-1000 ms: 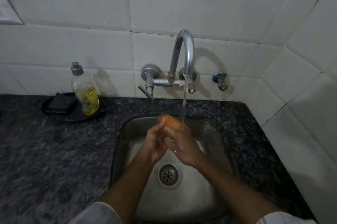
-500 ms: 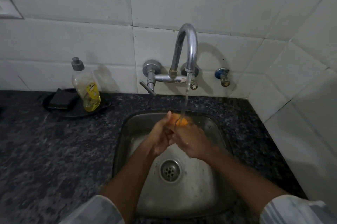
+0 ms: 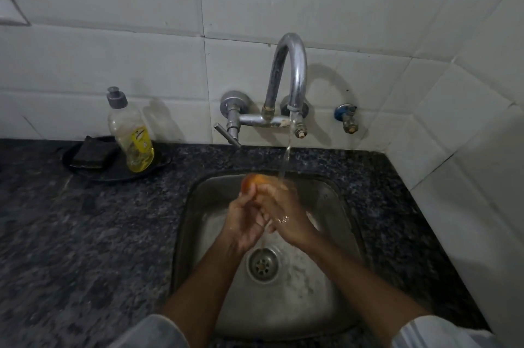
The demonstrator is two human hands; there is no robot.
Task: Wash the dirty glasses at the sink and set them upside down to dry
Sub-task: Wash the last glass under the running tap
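Both my hands meet over the steel sink (image 3: 334, 206), under the running tap (image 3: 292, 72). Between them is a small orange glass (image 3: 251, 182); only its far end shows above my fingers, blurred. My left hand (image 3: 243, 223) wraps it from the left and my right hand (image 3: 286, 214) curls over it from the right. The thin water stream (image 3: 286, 155) falls onto my right hand's knuckles and the glass. No other glass is in view.
On the dark granite counter (image 3: 85, 234) at the back left, a black dish (image 3: 113, 174) holds a yellow dish-soap bottle (image 3: 131, 135) and a black sponge (image 3: 90, 153). The tap lever (image 3: 226, 135) sticks out left of the spout. Tiled walls close the back and right.
My hands keep turning the orange glass under the stream; its visible end has shifted a little left of the water. The hands stay over the sink.
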